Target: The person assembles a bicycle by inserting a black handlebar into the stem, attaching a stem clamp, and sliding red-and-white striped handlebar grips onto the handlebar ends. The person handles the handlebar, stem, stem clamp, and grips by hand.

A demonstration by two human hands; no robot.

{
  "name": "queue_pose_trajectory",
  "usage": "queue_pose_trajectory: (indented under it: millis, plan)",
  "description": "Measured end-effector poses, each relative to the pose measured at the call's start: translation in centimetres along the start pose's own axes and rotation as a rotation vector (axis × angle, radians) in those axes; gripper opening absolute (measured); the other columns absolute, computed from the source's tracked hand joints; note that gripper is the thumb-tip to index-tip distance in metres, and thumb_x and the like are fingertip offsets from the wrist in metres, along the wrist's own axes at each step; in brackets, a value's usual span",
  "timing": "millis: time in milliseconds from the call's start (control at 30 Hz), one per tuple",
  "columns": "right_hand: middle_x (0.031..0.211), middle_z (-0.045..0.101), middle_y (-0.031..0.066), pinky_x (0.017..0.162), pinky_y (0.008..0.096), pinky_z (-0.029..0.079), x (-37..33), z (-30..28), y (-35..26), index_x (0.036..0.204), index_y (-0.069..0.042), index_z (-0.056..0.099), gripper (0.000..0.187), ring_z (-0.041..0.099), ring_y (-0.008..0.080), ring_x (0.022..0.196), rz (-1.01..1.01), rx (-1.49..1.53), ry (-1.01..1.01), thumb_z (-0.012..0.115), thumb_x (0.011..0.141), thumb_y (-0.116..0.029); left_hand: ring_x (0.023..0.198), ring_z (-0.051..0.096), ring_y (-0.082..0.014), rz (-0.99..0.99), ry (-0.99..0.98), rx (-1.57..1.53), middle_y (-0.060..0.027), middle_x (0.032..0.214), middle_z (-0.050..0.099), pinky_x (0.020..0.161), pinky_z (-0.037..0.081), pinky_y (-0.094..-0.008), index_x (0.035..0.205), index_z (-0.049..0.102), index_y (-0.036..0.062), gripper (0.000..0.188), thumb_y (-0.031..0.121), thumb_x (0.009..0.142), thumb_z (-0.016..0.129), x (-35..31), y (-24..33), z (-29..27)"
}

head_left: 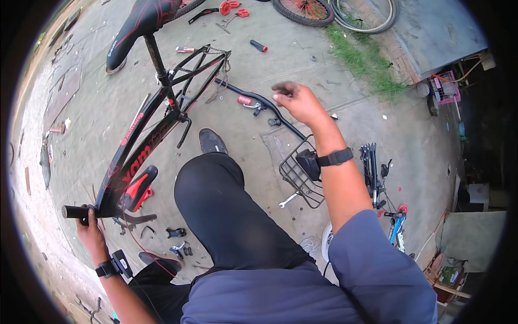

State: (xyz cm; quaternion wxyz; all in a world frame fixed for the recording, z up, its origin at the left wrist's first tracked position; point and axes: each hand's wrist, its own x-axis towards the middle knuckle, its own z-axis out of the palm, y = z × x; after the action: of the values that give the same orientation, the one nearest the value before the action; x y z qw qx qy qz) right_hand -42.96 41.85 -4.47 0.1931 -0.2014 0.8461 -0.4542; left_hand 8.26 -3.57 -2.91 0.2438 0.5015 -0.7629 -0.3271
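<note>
My left hand (93, 235) grips the head tube end of a black bicycle frame (144, 141) with red markings. The frame leans on my left, with its seat post rising to a black saddle (141, 31) with red lines. No wheels are fitted where the frame shows. My right hand (300, 103) is raised in front of me, thumb and bent fingers a little apart, the fingertips darkened. Nothing shows in it. Beneath that hand, on the ground, lies a black handlebar (260, 98). A black wire basket (303, 171) sits under my right forearm.
A wrench (289, 200) lies by the basket. At the back are a wheel with red spokes (305, 9), a black grip (258, 45) and a grass patch (362, 60). A red and black saddle (141, 188) and small metal parts (177, 232) lie left of my knee.
</note>
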Motion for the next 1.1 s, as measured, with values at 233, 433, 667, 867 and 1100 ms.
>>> queue_pose_trajectory:
  millis: [233,433,667,867,1100]
  plan:
    - [0.117,0.075,0.0159,0.096,0.0388,0.055,-1.4,3.8,14.9,0.129,-0.006,0.070,0.045,0.072,0.0284,0.108,0.288,-0.261,-0.087,0.078,0.090,-0.025,0.116,0.060,-0.0165,-0.095,-0.038,-0.169,-0.0102,0.130,0.065,0.102,0.047,-0.0304,0.141,0.059,-0.0019,0.042,0.018,0.105,0.066,-0.2,0.2,-0.9]
    - [0.150,0.055,0.0157,0.110,0.0421,0.048,3.9,10.1,15.3,0.144,-0.012,0.060,0.061,0.058,0.0333,0.133,0.239,-0.470,-0.241,0.078,0.088,-0.031,0.125,0.059,-0.0184,-0.162,-0.018,-0.222,-0.0117,0.137,0.061,0.109,0.047,-0.0330,0.146,0.054,-0.0023,0.045,0.017,0.106,0.063,-0.3,1.3,-1.1]
    - [0.164,0.038,0.0162,0.119,0.0439,0.040,11.3,15.7,18.4,0.148,-0.013,0.057,0.065,0.043,0.0352,0.147,0.180,-0.572,-0.301,0.078,0.089,-0.032,0.132,0.055,-0.0216,-0.213,-0.039,-0.205,-0.0160,0.144,0.056,0.117,0.041,-0.0365,0.149,0.048,-0.0047,0.046,0.015,0.109,0.057,-0.1,2.3,-1.6]
    - [0.172,0.023,0.0123,0.123,0.0465,0.034,15.1,18.5,19.9,0.151,-0.015,0.054,0.067,0.027,0.0330,0.156,0.257,-0.677,-0.410,0.076,0.091,-0.034,0.136,0.051,-0.0233,-0.273,-0.071,-0.217,-0.0175,0.148,0.052,0.120,0.038,-0.0382,0.152,0.042,-0.0055,0.047,0.013,0.110,0.052,-0.1,2.3,-2.6]
    - [0.170,0.026,0.0117,0.121,0.0515,0.035,17.2,19.3,18.5,0.150,-0.018,0.056,0.060,0.027,0.0327,0.156,0.339,-0.761,-0.443,0.070,0.094,-0.034,0.133,0.053,-0.0225,-0.247,-0.123,-0.126,-0.0185,0.142,0.054,0.117,0.039,-0.0368,0.149,0.043,-0.0107,0.049,0.018,0.111,0.052,0.4,2.2,-3.3]
